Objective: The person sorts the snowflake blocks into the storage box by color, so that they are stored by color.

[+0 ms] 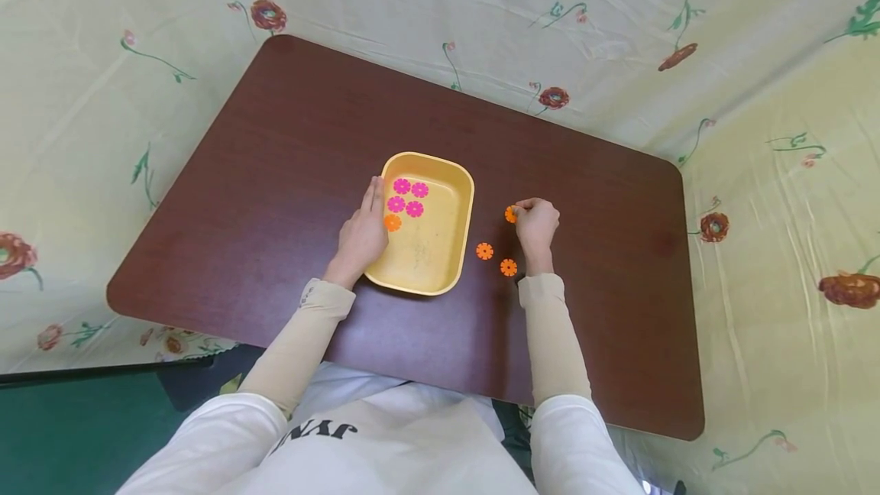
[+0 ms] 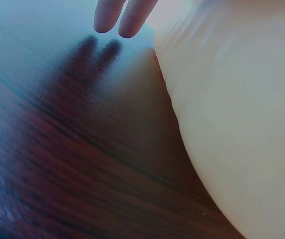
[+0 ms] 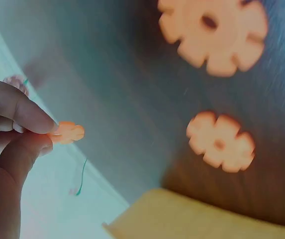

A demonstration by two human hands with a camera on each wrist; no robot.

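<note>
Left hand (image 1: 362, 235), fingers straight, rests against the left wall of the yellow rectangular plastic tray (image 1: 450, 250) holding four pink flower-shaped discs (image 1: 407, 198) and one orange disc (image 1: 393, 223). Two orange flower-shaped discs (image 1: 484, 251) lie on the dark brown wooden table (image 1: 275, 143) just beside the tray. Right hand (image 1: 536, 224) pinches a third orange flower-shaped disc (image 1: 511, 214) between thumb and fingertips.

Two bare hands are seen, the left hand (image 1: 362, 235) and the right hand (image 1: 536, 224). Both forearms are covered by close-fitting beige sleeves (image 1: 299, 342) ending in ribbed cuffs at the wrists. A white short-sleeved top (image 1: 385, 441) is layered over them, and dark lettering (image 1: 315, 431) is printed across its chest.
</note>
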